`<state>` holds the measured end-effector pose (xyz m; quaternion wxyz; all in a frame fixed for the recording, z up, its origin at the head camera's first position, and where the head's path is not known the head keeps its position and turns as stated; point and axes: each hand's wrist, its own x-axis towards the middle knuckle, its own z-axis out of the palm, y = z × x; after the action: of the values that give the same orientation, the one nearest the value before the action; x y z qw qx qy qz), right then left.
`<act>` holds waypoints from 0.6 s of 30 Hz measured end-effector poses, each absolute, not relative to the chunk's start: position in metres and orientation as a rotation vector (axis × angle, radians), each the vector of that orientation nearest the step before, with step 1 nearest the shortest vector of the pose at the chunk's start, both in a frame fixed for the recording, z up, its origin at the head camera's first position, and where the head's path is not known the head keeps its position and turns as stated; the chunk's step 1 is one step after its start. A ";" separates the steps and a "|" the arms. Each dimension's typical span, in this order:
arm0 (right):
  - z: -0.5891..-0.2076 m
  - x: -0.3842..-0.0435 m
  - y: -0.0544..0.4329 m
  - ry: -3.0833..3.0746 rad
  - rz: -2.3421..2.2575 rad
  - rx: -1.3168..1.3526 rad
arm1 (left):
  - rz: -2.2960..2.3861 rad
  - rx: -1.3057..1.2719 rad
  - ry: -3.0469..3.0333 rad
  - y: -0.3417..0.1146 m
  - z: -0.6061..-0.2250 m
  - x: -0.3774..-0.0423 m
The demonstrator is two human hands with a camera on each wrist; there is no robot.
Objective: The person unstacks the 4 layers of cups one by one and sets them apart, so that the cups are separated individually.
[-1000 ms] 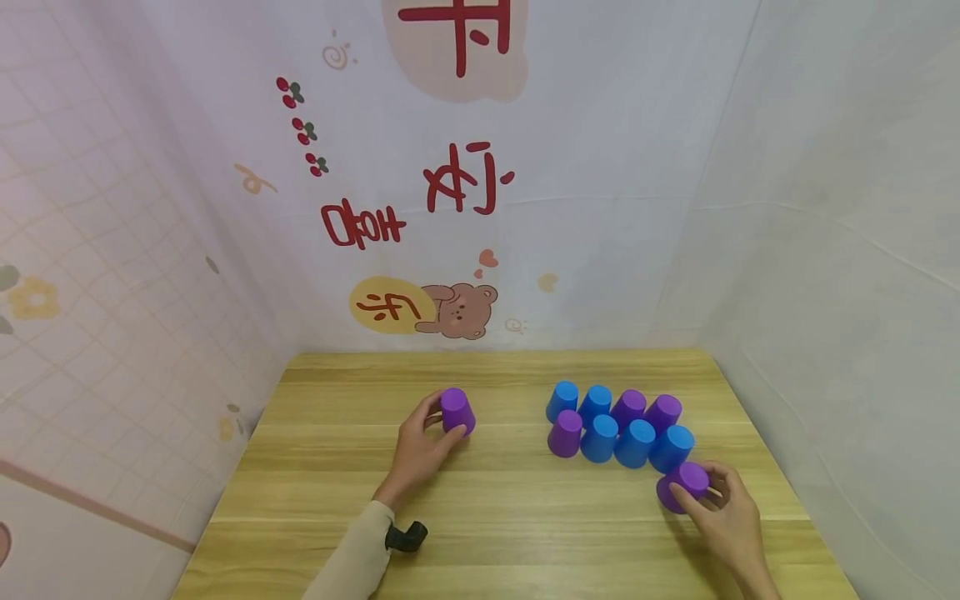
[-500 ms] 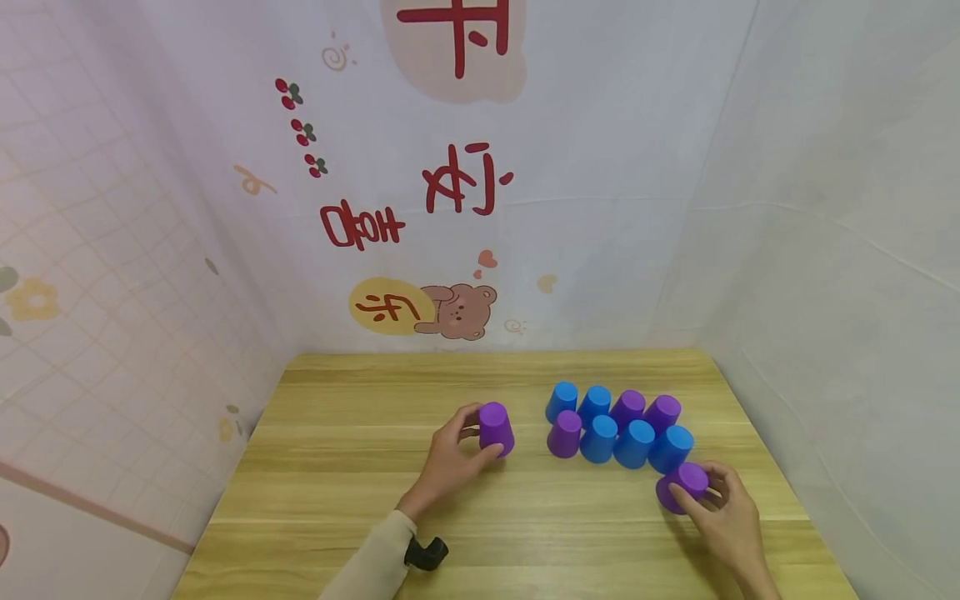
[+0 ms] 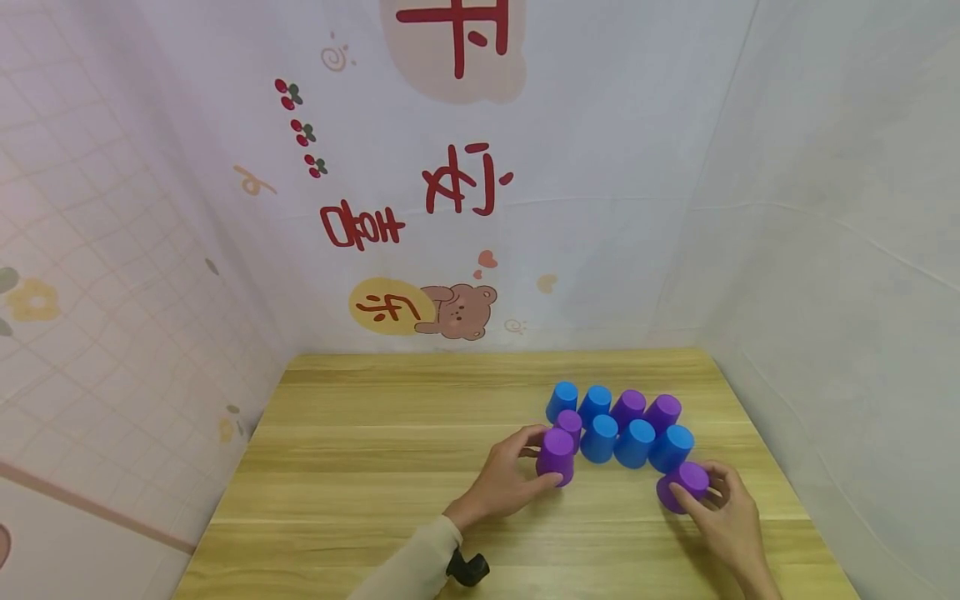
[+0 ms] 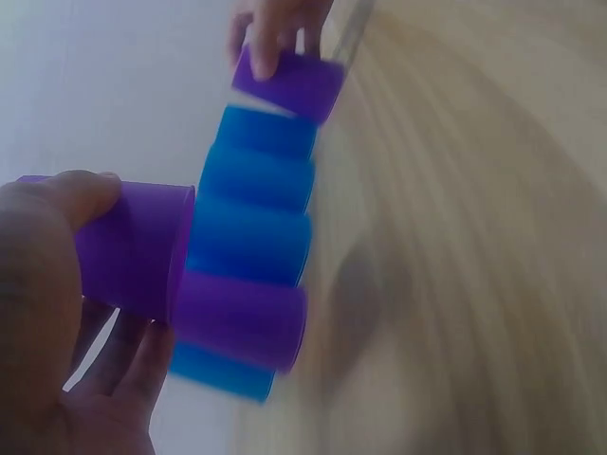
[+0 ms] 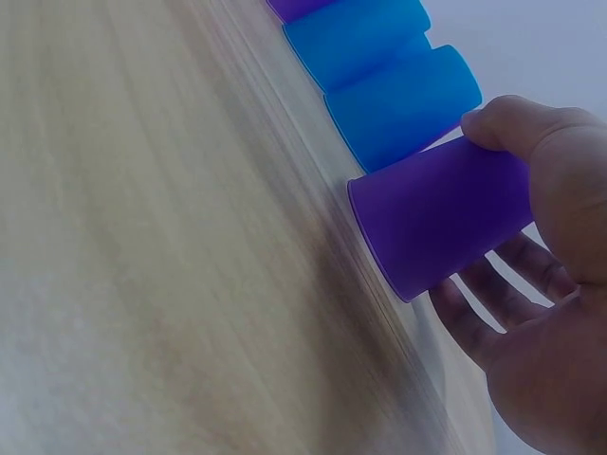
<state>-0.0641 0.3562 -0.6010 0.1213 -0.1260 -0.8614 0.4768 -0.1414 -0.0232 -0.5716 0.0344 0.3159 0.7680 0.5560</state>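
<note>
My left hand grips an upside-down purple cup between thumb and fingers. In the left wrist view that cup is raised off the table, with its rim above the lower part of the row. Behind it in the head view, partly hidden, stands another purple cup, the left end of the front row. Three blue cups continue that row to the right. At its right end my right hand holds a purple cup, its rim at or close to the table in the right wrist view.
A back row holds two blue cups and two purple cups, all upside down. They stand on the right half of a wooden table. White printed cloth hangs behind and on both sides.
My left hand has carried its purple cup rightward and nearer, from the middle of the table to the front row's left end. The right hand and its cup have stayed put.
</note>
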 end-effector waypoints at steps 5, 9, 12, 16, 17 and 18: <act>-0.600 -0.064 0.356 -2.517 1.397 -0.365 | 1.659 1.030 2.330 0.003 -0.575 -0.136; -0.600 -0.064 0.356 -2.513 1.399 -0.362 | 1.595 1.064 2.365 0.022 -0.579 -0.133; -0.600 -0.064 0.355 -2.497 1.412 -0.354 | 1.557 1.080 2.386 0.036 -0.582 -0.131; -0.600 -0.064 0.354 -2.486 1.416 -0.344 | 1.532 1.088 2.388 0.054 -0.587 -0.129; -0.599 -0.064 0.354 -2.484 1.418 -0.341 | 1.531 1.085 2.389 0.058 -0.588 -0.128; -0.599 -0.064 0.353 -2.482 1.417 -0.339 | 1.528 1.082 2.395 0.062 -0.590 -0.128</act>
<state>-0.0638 0.3531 -0.5989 0.1313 -0.1166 -0.8549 0.4882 -0.1279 0.0620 -0.5896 0.0510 0.3554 0.7868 0.5021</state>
